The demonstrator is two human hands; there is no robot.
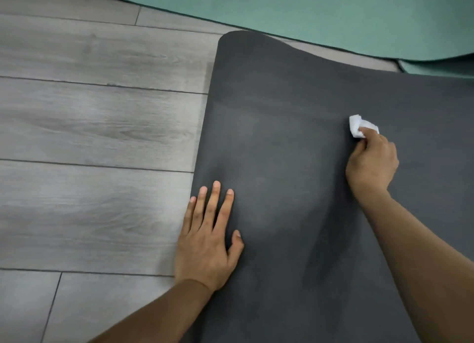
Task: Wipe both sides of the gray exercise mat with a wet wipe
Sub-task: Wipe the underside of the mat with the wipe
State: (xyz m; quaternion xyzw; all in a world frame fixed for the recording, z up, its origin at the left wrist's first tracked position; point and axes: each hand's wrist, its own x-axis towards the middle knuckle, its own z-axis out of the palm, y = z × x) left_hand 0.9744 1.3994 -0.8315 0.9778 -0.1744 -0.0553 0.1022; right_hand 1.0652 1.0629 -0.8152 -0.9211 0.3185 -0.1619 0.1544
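Gray exercise mat [320, 189] lay flat on the wood floor [89, 137], teal mat [333, 14] at 12 o'clock. Your right hand [372, 163] curled its fingers [364, 131] around a white wet wipe [359, 124] on the mat. Your left hand [205, 245] pressed flat, fingers straight and spread, on the mat's 9 o'clock edge.

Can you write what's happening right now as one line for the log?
step: wiping gray mat | right hand: grips wet wipe on mat | left hand: flat on mat edge | floor: wood
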